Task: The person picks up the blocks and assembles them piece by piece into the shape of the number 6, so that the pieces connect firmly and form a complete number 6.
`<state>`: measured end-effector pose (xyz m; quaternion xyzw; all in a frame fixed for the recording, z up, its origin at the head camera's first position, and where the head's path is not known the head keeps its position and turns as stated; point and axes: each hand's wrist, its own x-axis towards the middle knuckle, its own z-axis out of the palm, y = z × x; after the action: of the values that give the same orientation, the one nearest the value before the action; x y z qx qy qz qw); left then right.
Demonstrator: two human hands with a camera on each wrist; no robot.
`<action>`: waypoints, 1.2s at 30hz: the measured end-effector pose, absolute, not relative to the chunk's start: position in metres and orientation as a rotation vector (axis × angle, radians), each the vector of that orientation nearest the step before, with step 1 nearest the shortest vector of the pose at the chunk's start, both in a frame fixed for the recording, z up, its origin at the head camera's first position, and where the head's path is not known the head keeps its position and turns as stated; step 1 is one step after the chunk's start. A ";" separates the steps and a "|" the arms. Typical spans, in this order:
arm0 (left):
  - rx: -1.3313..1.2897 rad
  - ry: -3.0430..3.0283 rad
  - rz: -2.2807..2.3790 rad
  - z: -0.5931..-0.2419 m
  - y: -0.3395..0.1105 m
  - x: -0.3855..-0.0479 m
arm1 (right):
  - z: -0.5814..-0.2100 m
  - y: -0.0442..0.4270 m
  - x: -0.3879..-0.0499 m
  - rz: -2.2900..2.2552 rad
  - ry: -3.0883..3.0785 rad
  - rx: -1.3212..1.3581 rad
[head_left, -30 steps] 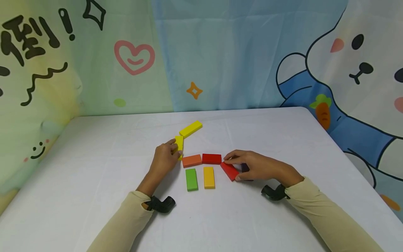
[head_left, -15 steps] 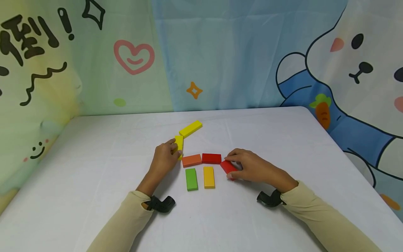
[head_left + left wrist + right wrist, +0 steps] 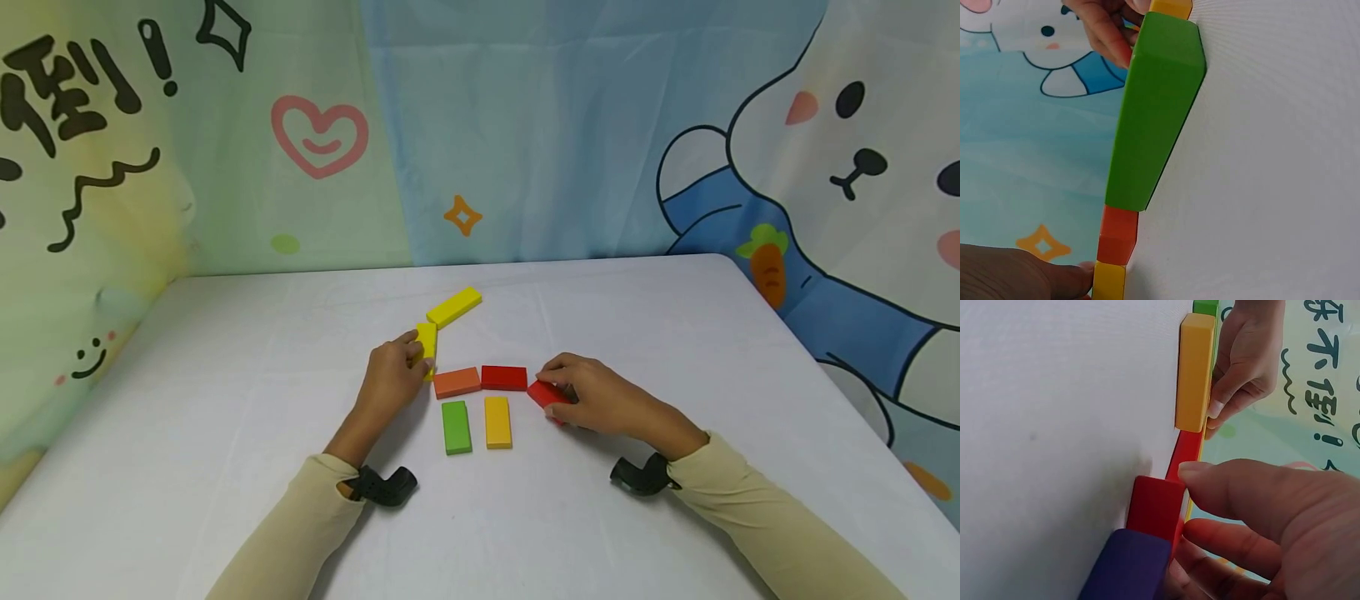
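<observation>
My left hand (image 3: 393,379) holds a yellow block (image 3: 427,346) between thumb and fingers; the yellow block (image 3: 1109,281) also shows in the left wrist view. From that block a row runs right: an orange block (image 3: 457,382), a red block (image 3: 504,377), then a second red block (image 3: 546,393), turned at an angle. My right hand (image 3: 611,396) pinches this second red block (image 3: 1155,503), thumb on one side and fingers on the other. A dark blue block (image 3: 1129,565) stands beside it in the right wrist view, hidden by the hand in the head view.
Another yellow block (image 3: 453,307) lies slanted at the far end of the held yellow one. Nearer the person, a green block (image 3: 456,427) and an amber block (image 3: 498,422) stand side by side. A printed cloth (image 3: 525,150) hangs behind the white table (image 3: 262,350).
The right hand has shifted left, covering the dark blue block in the head view. Most recently the angled red block has moved slightly right. My left hand has stayed in place.
</observation>
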<state>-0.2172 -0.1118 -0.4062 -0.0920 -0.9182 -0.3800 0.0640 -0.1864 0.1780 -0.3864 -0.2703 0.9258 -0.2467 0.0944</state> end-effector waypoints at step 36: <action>-0.285 -2.780 -1.127 -0.406 -0.111 -0.217 | -0.375 0.212 -0.199 -0.684 2.758 -1.008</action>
<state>-0.2171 -0.1115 -0.4059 -0.0943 -0.9206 -0.3734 0.0642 -0.1987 0.2123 -0.3749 -0.3338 0.9129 -0.2265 0.0631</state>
